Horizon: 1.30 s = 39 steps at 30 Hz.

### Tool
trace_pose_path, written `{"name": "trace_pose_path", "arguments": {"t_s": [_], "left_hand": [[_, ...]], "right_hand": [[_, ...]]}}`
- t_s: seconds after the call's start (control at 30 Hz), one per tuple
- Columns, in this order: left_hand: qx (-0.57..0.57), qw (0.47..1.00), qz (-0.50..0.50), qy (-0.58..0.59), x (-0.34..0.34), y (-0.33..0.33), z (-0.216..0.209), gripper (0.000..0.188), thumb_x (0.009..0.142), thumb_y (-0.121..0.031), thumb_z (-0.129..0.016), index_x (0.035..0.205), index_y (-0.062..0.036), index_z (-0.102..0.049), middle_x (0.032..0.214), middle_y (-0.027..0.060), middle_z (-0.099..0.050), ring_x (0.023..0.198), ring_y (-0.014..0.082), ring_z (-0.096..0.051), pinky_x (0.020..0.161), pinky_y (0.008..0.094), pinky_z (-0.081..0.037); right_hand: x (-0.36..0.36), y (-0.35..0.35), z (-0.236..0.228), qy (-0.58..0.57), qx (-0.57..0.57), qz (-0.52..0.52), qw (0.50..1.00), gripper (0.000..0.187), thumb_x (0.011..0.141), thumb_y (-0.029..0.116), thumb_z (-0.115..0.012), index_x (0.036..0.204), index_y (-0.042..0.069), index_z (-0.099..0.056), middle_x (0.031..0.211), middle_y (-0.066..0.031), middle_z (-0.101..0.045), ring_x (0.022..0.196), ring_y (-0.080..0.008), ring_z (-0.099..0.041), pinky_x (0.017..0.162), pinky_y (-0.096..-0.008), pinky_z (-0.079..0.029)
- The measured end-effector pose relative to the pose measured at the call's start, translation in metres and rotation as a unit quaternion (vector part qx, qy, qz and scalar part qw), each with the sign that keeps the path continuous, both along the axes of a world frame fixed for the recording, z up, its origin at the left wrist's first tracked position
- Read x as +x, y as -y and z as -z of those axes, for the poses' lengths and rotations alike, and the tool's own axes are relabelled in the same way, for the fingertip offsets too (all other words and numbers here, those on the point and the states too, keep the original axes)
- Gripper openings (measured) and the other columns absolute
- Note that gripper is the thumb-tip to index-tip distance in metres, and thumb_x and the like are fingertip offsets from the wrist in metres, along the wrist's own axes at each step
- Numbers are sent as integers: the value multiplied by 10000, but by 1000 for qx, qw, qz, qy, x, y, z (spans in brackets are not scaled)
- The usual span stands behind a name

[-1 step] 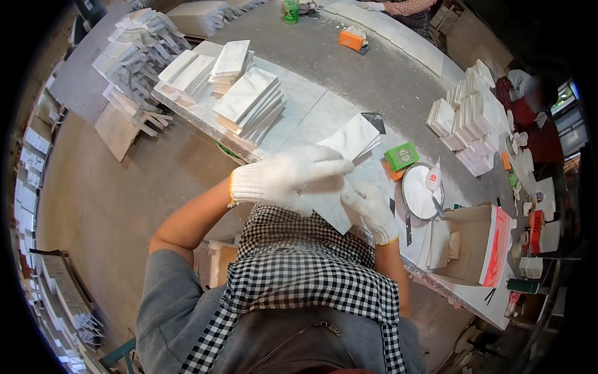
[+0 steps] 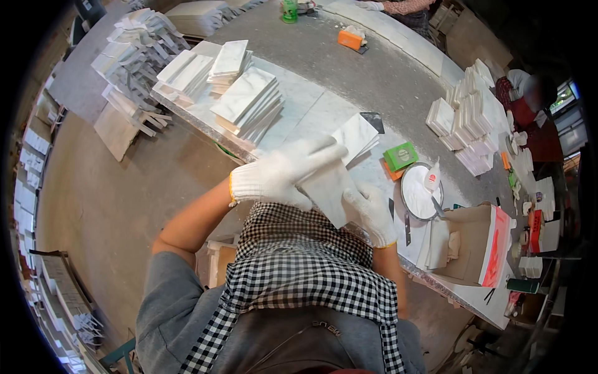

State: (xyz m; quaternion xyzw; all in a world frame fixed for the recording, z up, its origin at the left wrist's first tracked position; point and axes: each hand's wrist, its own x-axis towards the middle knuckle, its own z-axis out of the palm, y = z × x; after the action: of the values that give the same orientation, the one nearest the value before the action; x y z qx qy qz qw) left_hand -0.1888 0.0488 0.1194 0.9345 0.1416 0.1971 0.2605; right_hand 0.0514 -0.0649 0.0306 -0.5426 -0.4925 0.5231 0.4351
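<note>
A white, grey-veined marble tile (image 2: 330, 194) is tilted in front of my apron, off the bench. My gloved right hand (image 2: 371, 215) grips its right edge, thumb on the upper face; the other fingers are hidden beneath. My gloved left hand (image 2: 288, 171) lies across the tile's upper left end, fingers stretched out and thumb spread apart. Just beyond, a small stack of marble tiles (image 2: 356, 138) rests on the bench. To the right are a green block (image 2: 400, 154) over an orange one and a round pan of white powder (image 2: 417, 192) with a bottle in it.
Several tile stacks (image 2: 246, 95) stand on the bench to the left, more (image 2: 464, 118) at the far right. An open cardboard box (image 2: 470, 244) sits near right. An orange block (image 2: 350, 40) lies farther back. Another person's gloved hand (image 2: 370, 5) shows at the top.
My left hand's fingers have slid up and left over the tile and straightened, baring more of its face. My right hand keeps its grip, barely shifted.
</note>
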Motion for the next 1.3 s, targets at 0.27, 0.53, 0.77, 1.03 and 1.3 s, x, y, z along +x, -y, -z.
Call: {"name": "trace_pose_path", "arguments": {"t_s": [0.27,0.53,0.77,1.03,1.3], "left_hand": [[-584,780,-107,197,22,15,84,838,905,-402,-780,1503,52,-409,1372,149,-582,1248,210,-557,1082,365,-447],[-699,618,-151,328,63,50,118,593,990,-282,-704,1403,80,-480,1344,114,-598,1228,166,-573,1058,325,-471],[-670,637,-160,345,64,53,114,502,989,-285,-697,1343,43,-558,1213,98,-657,1065,152,-632,894,307,-541],[-651,664,-190,314,68,54,108,452,961,-243,-715,1298,33,-596,1166,78,-672,1041,144,-627,916,302,-525],[-666,621,-226,346,82,51,117,348,970,-80,-670,1285,45,-596,1215,74,-668,1107,160,-624,981,302,-507]], "right_hand": [[-26,11,7,16,35,214,976,348,1016,304,-652,989,-41,-695,848,-32,-632,801,-96,-540,704,-292,-454],[-36,21,12,88,18,219,972,364,1009,302,-661,1011,-61,-690,870,-67,-654,810,-123,-557,723,-306,-471],[-39,24,17,49,11,210,976,375,1002,283,-661,1143,-64,-688,956,-95,-696,873,-142,-587,781,-323,-491],[-28,32,12,76,7,169,983,395,1005,284,-648,1210,-52,-682,1015,-111,-723,946,-153,-620,832,-323,-499],[45,56,57,364,99,307,874,333,982,261,-618,1172,4,-711,1043,-201,-724,968,-353,-686,886,-410,-519]]}}
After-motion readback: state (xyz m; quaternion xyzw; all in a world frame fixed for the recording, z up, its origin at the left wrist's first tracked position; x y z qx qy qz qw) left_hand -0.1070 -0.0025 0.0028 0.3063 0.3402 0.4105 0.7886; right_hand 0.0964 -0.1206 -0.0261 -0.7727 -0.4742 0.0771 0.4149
